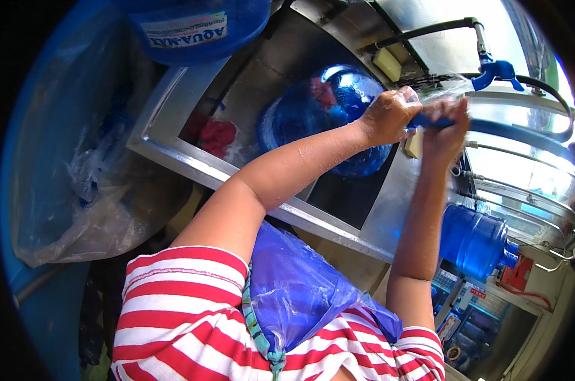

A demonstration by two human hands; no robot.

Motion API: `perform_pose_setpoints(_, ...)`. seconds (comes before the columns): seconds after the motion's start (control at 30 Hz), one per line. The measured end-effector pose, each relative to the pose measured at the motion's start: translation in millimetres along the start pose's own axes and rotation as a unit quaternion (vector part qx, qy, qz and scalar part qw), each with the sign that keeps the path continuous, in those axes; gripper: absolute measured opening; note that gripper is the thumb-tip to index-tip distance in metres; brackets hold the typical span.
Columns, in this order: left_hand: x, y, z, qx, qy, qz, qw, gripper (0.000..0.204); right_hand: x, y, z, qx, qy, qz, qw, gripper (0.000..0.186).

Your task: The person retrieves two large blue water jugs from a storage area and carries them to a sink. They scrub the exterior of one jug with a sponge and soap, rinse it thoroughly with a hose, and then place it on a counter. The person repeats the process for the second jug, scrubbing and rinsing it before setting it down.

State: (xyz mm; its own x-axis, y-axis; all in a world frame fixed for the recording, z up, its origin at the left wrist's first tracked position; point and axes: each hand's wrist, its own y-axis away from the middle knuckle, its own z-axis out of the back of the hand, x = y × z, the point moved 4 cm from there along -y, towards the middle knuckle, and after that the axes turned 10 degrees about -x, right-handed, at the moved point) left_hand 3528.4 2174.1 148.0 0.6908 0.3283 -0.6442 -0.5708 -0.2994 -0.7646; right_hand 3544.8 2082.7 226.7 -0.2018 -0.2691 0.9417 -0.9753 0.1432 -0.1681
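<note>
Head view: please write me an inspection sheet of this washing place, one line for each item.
Surface: steel sink, wet, with a dark basin.
Job's things: big blue water bottle lying in the basin; blue hose coming in from the right to the hands.
Clutter: red cloth in the basin corner; yellowish soap bar on the ledge; clear plastic sheet at the left.
Hands: left hand and right hand are side by side over the bottle, fingers closed on the hose end; wet.
Cables: red wire near a small red box, lower right.
Surroundings: blue tap valve on a pipe; second blue bottle lying at the right; blue barrel above.
</note>
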Motion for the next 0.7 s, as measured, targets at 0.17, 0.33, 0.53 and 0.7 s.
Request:
perform_pose_setpoints(0.17, 26, -25, -1, 0.247, 0.252, 0.147, 0.924, 0.063, -2, 10, -13, 0.241, -0.072, 0.010, 0.968, 0.041)
perform_pose_setpoints(0.33, 32, -16, -6, 0.353, 0.241, 0.080, 0.900, 0.079, -8, 11, -30, 0.233, -0.054, 0.019, 0.971, 0.041)
perform_pose_setpoints(0.53, -35, 18, 29, -0.092, -0.024, 0.061, 0.994, 0.080, 71, -15, 4, -0.046, -0.036, 0.061, 0.996, 0.047)
perform_pose_setpoints(0.7, -6, -5, 14, -0.012, -0.011, 0.026, 1.000, 0.053, 41, -5, 6, -0.088, -0.057, 0.061, 0.993, 0.054)
